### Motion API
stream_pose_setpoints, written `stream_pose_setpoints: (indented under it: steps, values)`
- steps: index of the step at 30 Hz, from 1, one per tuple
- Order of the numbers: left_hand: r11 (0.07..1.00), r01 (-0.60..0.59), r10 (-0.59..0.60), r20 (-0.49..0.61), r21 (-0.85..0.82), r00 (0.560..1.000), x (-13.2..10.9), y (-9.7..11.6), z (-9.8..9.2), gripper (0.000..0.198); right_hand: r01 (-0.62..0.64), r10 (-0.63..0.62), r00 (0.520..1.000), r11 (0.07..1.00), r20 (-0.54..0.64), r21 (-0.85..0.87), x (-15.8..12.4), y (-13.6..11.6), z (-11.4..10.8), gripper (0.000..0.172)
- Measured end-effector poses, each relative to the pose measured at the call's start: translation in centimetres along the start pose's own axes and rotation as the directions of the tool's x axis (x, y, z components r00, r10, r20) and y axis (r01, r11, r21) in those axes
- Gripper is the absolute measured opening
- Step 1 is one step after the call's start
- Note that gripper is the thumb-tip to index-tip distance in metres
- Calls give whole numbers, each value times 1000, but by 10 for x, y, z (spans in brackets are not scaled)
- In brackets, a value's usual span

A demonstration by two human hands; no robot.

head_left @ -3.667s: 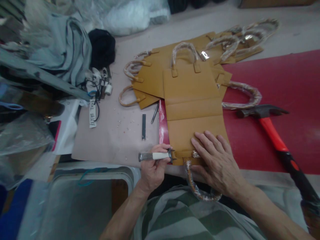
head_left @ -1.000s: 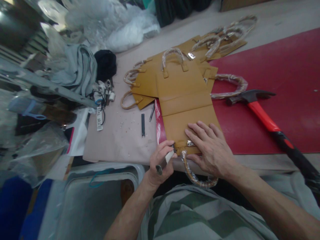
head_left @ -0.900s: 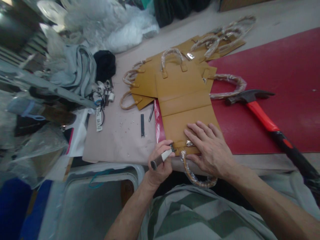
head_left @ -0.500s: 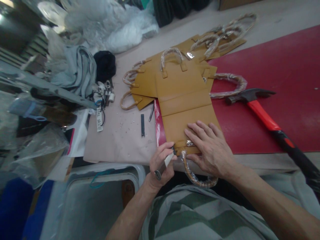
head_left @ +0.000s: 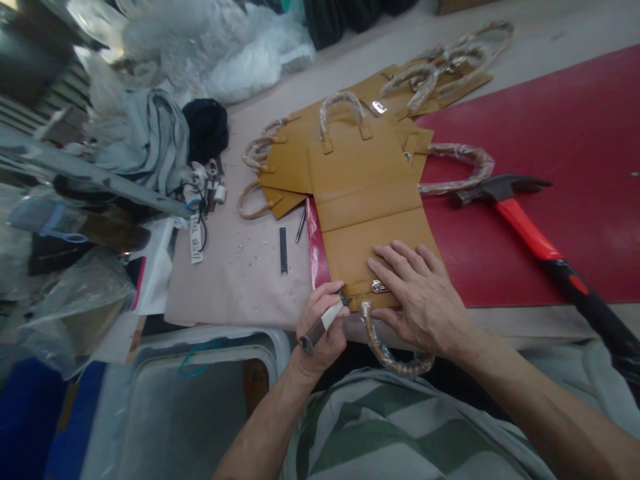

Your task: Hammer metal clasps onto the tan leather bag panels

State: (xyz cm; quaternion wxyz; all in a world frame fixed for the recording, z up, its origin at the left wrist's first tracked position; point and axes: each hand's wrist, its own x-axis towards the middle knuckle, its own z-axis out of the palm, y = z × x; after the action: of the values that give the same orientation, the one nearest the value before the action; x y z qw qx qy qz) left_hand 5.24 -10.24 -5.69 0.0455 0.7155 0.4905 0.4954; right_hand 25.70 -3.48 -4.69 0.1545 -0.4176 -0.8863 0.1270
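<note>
A mustard-yellow leather bag panel (head_left: pixel 367 213) lies unfolded in front of me, creased across its middle. My right hand (head_left: pixel 423 297) rests flat on its near end, fingers spread, beside a small silver clasp (head_left: pixel 379 287). A plastic-wrapped handle (head_left: pixel 383 350) hangs from that end over the table edge. In my left hand (head_left: pixel 323 327) is a short dark metal tool with a white band (head_left: pixel 315 333), its tip at the panel's near left corner; whether it touches is hidden by my fingers.
A claw hammer (head_left: pixel 530 230) with a red and black grip lies on the red mat (head_left: pixel 560 133). More yellow panels (head_left: pixel 287 167) are stacked beyond. A dark flat strip (head_left: pixel 283 251) and a thin metal rod (head_left: pixel 301 225) lie left. Below stands a pale plastic bin (head_left: pixel 277 340).
My left hand and its tool have shifted slightly left, away from the panel's corner, and the tool has tilted a little. My right hand stays flat on the panel.
</note>
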Motion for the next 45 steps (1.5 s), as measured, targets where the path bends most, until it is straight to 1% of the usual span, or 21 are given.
stream_pose_setpoints:
  steps: [2, 8, 12, 15, 18, 24, 28, 35, 40, 45]
  values:
    - [1000, 11, -11, 1, 6, 1000, 0, -1, 0, 10, 0, 0, 1000, 1000, 1, -3, 0, 0, 1, 74]
    - [999, 33, -33, 53, 13, 998, 6, -5, 0, 9, 0, 0, 1000, 1000, -9, -4, 1, 0, 1, 73]
    - [1000, 3, -3, 75, -2, 997, 13, -7, 0, 11, -1, 1, 1000, 1000, -1, 0, 0, 0, 0, 76]
    - [1000, 1, 0, 83, -3, 997, 12, -8, -1, 13, -6, 6, 1000, 1000, -1, 5, -1, 1, 1, 77]
    - [1000, 21, -22, 71, 14, 997, 5, -9, 0, 13, -6, 6, 1000, 1000, -7, 15, -1, 2, 1, 77]
    - [997, 72, -72, -5, 16, 997, -5, -7, 5, 14, -7, 7, 1000, 1000, 1, 24, 0, 1, 1, 74]
    - [996, 93, -93, 5, -6, 996, -1, -7, 5, 14, -5, 6, 1000, 999, -15, 40, 0, 2, 2, 74]
    - [997, 41, -39, 44, -59, 998, 8, -8, 3, 15, 9, -9, 1000, 999, -28, 31, -1, 3, 1, 70]
    - [998, 46, -43, 53, -47, 998, 15, -6, 4, 17, -2, 3, 1000, 999, -24, 36, 0, 1, -1, 69]
    - [999, 48, -47, 35, -10, 998, 12, -2, 5, 16, 4, -3, 1000, 999, -26, 32, 0, 0, -1, 69]
